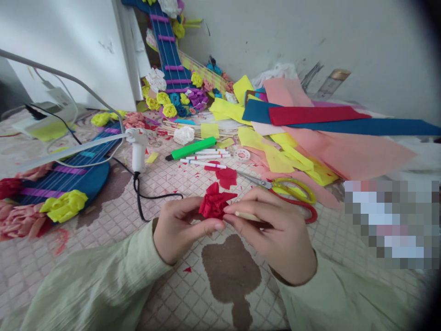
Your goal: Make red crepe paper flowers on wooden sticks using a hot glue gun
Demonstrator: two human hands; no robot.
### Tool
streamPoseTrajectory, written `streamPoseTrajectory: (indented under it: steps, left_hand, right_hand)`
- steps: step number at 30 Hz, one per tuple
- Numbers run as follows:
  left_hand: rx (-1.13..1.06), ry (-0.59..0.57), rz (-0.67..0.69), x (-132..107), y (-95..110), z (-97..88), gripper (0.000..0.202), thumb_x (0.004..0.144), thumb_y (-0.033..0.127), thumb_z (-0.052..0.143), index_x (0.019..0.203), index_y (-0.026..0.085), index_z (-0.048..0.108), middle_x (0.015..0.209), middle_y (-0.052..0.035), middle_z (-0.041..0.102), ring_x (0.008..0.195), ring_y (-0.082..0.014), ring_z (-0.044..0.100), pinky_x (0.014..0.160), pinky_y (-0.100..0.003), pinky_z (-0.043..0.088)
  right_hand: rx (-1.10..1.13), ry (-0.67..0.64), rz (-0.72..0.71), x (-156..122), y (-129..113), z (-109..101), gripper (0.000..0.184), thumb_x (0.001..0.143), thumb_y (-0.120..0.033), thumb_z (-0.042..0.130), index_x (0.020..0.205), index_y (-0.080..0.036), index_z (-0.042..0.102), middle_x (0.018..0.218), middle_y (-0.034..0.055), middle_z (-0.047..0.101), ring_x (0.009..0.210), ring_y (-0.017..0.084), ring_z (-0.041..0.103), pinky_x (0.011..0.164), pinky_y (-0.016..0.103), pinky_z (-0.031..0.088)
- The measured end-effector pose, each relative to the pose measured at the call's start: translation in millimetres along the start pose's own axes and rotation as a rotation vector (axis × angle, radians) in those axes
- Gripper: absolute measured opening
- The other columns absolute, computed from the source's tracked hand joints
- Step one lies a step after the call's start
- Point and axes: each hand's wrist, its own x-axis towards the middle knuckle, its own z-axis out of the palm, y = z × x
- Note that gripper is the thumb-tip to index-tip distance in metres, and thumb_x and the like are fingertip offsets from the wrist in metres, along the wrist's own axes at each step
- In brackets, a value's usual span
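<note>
My left hand (181, 226) is closed around the side of a small red crepe-paper flower (214, 202), thumb in front and fingers behind. From the right, the thumb and fingertips of my right hand (277, 227) meet the flower's edge. A pale wooden stick (248, 216) lies between the fingers of that same hand, its blunt end pointing left toward the flower. Just beyond my right hand rest scissors (292, 189) with yellow and red handles, partly hidden by the hand. A red paper scrap (226, 177) lies behind the flower.
A white glue gun (138, 154) with a black cord stands at left. Behind are a green marker (193, 148), thin white pens (203, 163) and a tape roll (241, 155). Crepe-paper strips (344, 147) spread at right. Blue guitar shapes (77, 172) with paper flowers sit left and back.
</note>
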Motion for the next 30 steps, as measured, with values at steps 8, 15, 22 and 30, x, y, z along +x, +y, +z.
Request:
streamPoseTrajectory:
  steps: [8,15,22,30]
  left_hand:
    - [0.06,-0.003,0.019,-0.1,0.4,1.2,0.018,0.071,0.026,0.068,0.06,0.014,0.06,0.048,0.0039,0.054,0.044,-0.0066,0.044,0.041,-0.018,0.034]
    - [0.099,0.003,0.01,-0.6,-0.2,1.1,0.024,0.072,0.027,0.066,0.055,0.013,0.056,0.046,0.0032,0.051,0.043,-0.0061,0.041,0.039,-0.018,0.032]
    - [0.055,-0.003,-0.042,-1.3,0.9,1.6,0.022,0.073,0.027,0.065,0.058,0.012,0.059,0.049,0.0003,0.056,0.044,-0.0075,0.046,0.04,-0.018,0.037]
    - [-0.144,0.03,-0.161,4.0,0.7,1.6,0.015,0.074,0.022,0.062,0.063,0.012,0.061,0.049,0.0015,0.056,0.045,-0.007,0.049,0.044,-0.017,0.042]
  right_hand:
    - [0.012,-0.094,0.07,-0.1,0.1,3.2,0.01,0.078,-0.005,0.054,0.076,-0.015,0.055,0.069,-0.0024,0.048,0.058,0.007,0.044,0.053,0.021,0.037]
    - [0.063,-0.16,0.108,-2.1,2.1,2.8,0.009,0.081,-0.01,0.051,0.077,-0.017,0.048,0.072,-0.0032,0.048,0.063,0.007,0.045,0.057,0.02,0.037]
    - [0.054,-0.195,0.138,-2.7,2.0,2.3,0.009,0.081,-0.01,0.048,0.078,-0.018,0.046,0.07,-0.0038,0.047,0.059,0.007,0.043,0.053,0.019,0.036]
    - [0.081,-0.057,0.199,-2.4,3.3,-7.3,0.007,0.087,-0.02,0.043,0.081,-0.02,0.045,0.063,-0.0049,0.044,0.05,0.007,0.039,0.048,0.021,0.035]
